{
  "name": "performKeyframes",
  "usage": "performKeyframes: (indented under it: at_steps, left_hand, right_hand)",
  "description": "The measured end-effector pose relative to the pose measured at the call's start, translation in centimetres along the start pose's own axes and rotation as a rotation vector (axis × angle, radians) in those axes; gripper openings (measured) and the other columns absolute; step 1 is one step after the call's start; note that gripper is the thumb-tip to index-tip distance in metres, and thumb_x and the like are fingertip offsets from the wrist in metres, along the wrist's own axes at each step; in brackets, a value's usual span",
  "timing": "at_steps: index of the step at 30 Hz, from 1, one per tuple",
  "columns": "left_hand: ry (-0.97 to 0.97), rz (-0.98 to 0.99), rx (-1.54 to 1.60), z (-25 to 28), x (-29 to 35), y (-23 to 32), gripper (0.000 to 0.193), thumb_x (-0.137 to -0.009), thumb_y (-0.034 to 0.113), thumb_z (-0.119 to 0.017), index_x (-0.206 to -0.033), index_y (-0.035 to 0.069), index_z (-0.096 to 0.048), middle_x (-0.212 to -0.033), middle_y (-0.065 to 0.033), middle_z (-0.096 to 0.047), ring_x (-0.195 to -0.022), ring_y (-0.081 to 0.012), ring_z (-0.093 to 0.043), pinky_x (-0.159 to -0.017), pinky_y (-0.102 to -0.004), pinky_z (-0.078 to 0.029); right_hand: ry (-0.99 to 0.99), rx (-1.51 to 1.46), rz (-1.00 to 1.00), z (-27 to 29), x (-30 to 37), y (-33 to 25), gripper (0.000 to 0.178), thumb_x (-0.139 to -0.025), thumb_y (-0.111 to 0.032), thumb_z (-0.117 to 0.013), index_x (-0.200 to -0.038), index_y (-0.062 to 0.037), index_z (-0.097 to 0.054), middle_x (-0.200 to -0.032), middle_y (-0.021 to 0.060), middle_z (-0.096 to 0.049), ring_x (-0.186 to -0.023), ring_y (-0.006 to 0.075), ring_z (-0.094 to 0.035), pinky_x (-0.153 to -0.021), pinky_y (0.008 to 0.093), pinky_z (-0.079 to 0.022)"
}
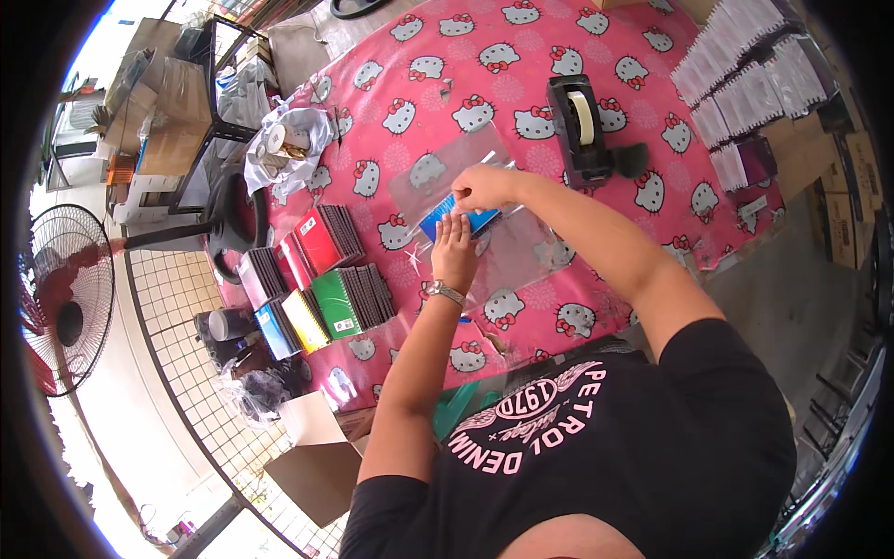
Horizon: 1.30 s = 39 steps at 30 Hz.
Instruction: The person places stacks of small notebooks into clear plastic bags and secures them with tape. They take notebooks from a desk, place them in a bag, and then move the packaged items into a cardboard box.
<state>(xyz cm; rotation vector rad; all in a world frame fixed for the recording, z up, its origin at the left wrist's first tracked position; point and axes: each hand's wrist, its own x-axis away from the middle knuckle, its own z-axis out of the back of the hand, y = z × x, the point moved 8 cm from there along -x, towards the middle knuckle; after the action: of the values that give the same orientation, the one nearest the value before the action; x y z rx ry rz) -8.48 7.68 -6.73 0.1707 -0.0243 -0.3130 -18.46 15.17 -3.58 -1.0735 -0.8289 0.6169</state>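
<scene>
A small blue spiral notebook point(481, 222) lies on clear plastic sleeves point(517, 256) in the middle of the table. My left hand point(453, 250) rests flat on its near side, fingers stretched out. Over its far edge, my right hand point(484, 187) is closed in a pinch; what its fingers hold is hidden. Left of my left hand stand stacks of spiral notebooks: red point(321, 240), green point(349, 298), yellow point(305, 319), blue point(276, 330) and a pale one point(261, 276).
A black tape dispenser point(568, 154) stands beyond my right forearm. Rows of plastic-wrapped packs point(745, 88) fill the far right. A plastic bag with tape rolls point(289, 144) sits at the far left edge. A fan point(70, 307) stands left, an open cardboard box point(321, 470) near left.
</scene>
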Motion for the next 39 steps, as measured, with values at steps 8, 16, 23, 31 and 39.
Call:
performKeyframes:
  at_steps: [8,16,23,31,39]
  left_hand:
    - [0.271,0.109,0.131,0.0,2.2,-0.8,0.048,-0.081,0.016,-0.065,-0.127,0.005,-0.054,-0.129,-0.0216,-0.054,-0.121,-0.0346,-0.053,-0.104,-0.0431,-0.041]
    - [0.236,0.311,0.129,0.3,3.3,-0.5,0.071,-0.076,0.015,-0.073,-0.140,0.015,-0.041,-0.144,-0.0206,-0.034,-0.126,-0.0330,-0.046,-0.101,-0.0464,-0.042]
    - [0.348,0.205,0.056,2.6,3.0,1.5,0.067,-0.074,0.025,-0.072,-0.137,0.019,-0.047,-0.140,-0.0097,-0.044,-0.131,-0.0324,-0.038,-0.110,-0.0517,-0.026]
    - [-0.044,0.251,1.424,2.8,4.4,-3.8,0.036,-0.086,-0.007,-0.052,-0.122,-0.004,-0.059,-0.112,-0.0050,-0.065,-0.096,-0.0076,-0.059,-0.082,-0.0222,-0.047]
    - [-0.184,0.410,1.828,1.6,4.7,-1.1,0.052,-0.079,-0.001,-0.047,-0.130,-0.001,-0.053,-0.124,-0.0076,-0.059,-0.109,-0.0145,-0.056,-0.093,-0.0263,-0.043]
  right_hand:
    - [-0.154,0.805,-0.041,-1.5,-3.4,0.5,0.024,-0.067,-0.028,-0.078,-0.067,-0.0058,-0.068,-0.068,0.0116,-0.068,-0.068,0.0268,-0.067,-0.063,0.0386,-0.053]
    - [0.043,0.921,-0.063,0.4,-2.3,-0.4,0.050,-0.066,-0.042,-0.080,-0.098,-0.0046,-0.067,-0.099,0.0196,-0.067,-0.096,0.0332,-0.065,-0.081,0.0433,-0.051]
    - [0.070,0.814,0.109,-0.3,-3.5,1.3,0.061,-0.081,-0.058,-0.060,-0.117,-0.0087,-0.064,-0.109,0.0196,-0.066,-0.107,0.0343,-0.061,-0.090,0.0469,-0.047]
    - [-0.083,-0.228,-0.529,-0.2,8.9,-1.3,0.068,-0.093,-0.059,-0.037,-0.125,-0.0015,-0.057,-0.100,0.0193,-0.067,-0.086,0.0269,-0.067,-0.075,0.0393,-0.052]
    - [0.177,-0.657,-0.207,-4.8,16.0,3.7,0.049,-0.093,-0.035,-0.052,-0.133,-0.0061,-0.051,-0.101,0.0128,-0.064,-0.089,0.0213,-0.064,-0.078,0.0337,-0.052]
